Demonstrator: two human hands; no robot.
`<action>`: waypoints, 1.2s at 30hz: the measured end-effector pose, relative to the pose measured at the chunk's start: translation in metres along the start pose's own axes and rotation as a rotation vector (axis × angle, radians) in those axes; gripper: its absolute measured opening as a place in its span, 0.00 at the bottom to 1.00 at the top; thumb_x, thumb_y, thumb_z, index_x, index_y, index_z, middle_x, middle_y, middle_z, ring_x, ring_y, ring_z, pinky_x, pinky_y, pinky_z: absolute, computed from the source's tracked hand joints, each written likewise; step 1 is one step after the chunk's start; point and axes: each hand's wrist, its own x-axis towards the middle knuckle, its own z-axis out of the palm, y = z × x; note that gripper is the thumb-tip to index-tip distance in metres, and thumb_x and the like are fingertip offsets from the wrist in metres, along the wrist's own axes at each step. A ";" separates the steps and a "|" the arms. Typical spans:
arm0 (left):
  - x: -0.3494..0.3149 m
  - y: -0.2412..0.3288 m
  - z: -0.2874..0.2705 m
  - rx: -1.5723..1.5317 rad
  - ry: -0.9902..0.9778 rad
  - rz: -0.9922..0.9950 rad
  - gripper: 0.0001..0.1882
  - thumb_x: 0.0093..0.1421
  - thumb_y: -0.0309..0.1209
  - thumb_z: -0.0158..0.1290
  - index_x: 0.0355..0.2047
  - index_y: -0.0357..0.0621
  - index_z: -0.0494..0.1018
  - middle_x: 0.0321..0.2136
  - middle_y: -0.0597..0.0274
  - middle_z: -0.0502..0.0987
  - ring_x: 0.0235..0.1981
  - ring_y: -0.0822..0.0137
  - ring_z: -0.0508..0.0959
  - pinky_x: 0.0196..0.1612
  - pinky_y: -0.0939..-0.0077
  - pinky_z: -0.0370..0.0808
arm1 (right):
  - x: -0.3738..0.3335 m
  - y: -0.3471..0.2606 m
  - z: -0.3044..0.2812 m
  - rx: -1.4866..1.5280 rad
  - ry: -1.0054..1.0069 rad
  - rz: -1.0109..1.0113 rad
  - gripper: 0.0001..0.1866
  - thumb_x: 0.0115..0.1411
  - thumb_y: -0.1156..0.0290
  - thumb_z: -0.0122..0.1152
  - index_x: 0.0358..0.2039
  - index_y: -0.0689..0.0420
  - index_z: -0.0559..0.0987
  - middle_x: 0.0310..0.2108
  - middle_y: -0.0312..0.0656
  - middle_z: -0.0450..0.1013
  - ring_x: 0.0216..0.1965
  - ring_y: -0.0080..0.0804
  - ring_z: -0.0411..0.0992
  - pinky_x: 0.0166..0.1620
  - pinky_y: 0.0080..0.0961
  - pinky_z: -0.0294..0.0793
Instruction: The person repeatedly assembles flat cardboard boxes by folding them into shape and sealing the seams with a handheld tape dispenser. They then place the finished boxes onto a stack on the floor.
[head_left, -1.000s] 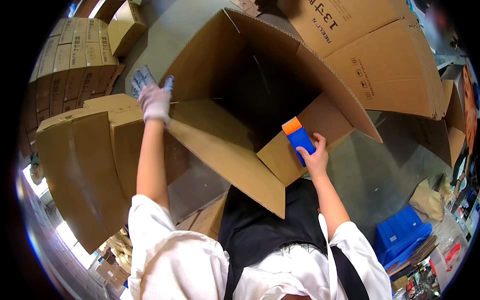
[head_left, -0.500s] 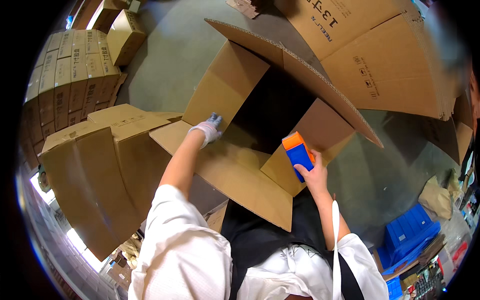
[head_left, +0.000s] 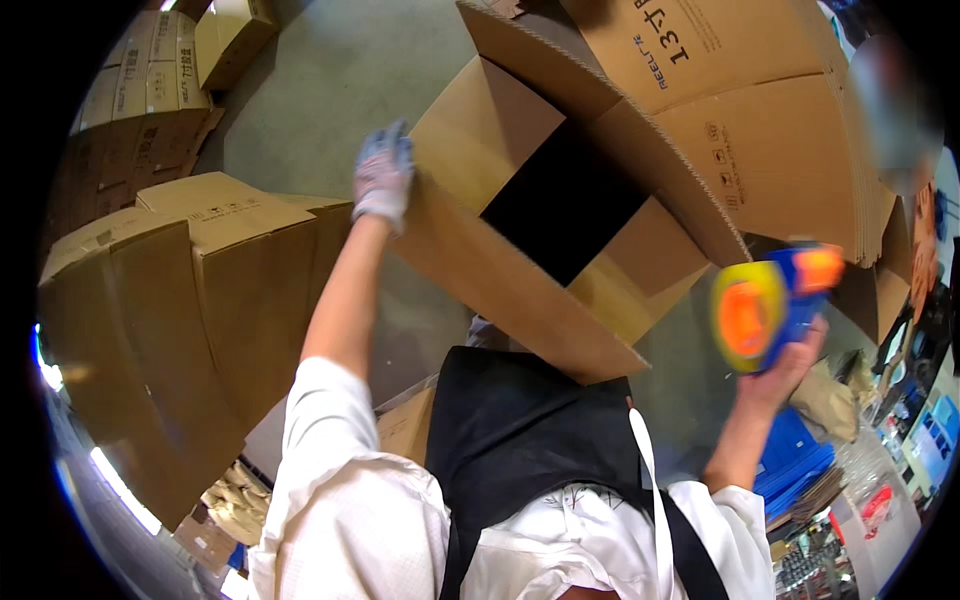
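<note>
A large cardboard box (head_left: 520, 290) stands in front of me with its flaps raised, its inside too dark to make out. At the left end of its near flap, my left hand (head_left: 383, 178), in a thin grey-white glove, rests against the cardboard with fingers stretched out. Off to the right of the box, my bare right hand (head_left: 783, 372) grips a tape dispenser (head_left: 790, 290) coloured blue, orange and yellow. The dispenser is blurred by motion and held away from the flaps.
Tall folded cartons (head_left: 150, 320) stand at the left, with stacked boxes (head_left: 145, 80) behind them. Flattened cardboard sheets (head_left: 750, 150) lean at the far right. Blue bins (head_left: 790, 460) and a cluttered bench are at the lower right. Grey floor (head_left: 300, 110) surrounds the box.
My right hand has swung the tape dispenser rightward, away from the box. My left hand has moved from inside the flaps to the near flap's outer left end, and that flap now stands more upright.
</note>
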 end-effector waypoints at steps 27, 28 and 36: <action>-0.005 0.033 0.064 0.068 -0.069 -0.220 0.22 0.66 0.48 0.38 0.56 0.58 0.68 0.51 0.57 0.74 0.50 0.52 0.74 0.51 0.58 0.71 | -0.029 0.142 0.160 -0.219 -0.583 0.180 0.16 0.60 0.62 0.58 0.41 0.62 0.73 0.31 0.39 0.75 0.31 0.23 0.73 0.35 0.18 0.71; -0.004 0.039 0.063 0.052 -0.082 -0.212 0.22 0.66 0.47 0.39 0.55 0.57 0.68 0.51 0.56 0.74 0.50 0.52 0.74 0.52 0.58 0.71 | -0.027 0.171 0.156 -0.328 -0.600 0.142 0.16 0.60 0.61 0.59 0.39 0.62 0.74 0.27 0.38 0.75 0.28 0.22 0.72 0.33 0.17 0.70; -0.063 0.052 0.041 -0.657 0.097 0.015 0.23 0.65 0.49 0.46 0.47 0.44 0.75 0.38 0.52 0.80 0.39 0.58 0.79 0.43 0.68 0.75 | -0.030 0.192 0.143 -0.460 -0.645 0.057 0.22 0.59 0.51 0.59 0.28 0.61 0.73 0.19 0.35 0.67 0.21 0.20 0.65 0.27 0.17 0.65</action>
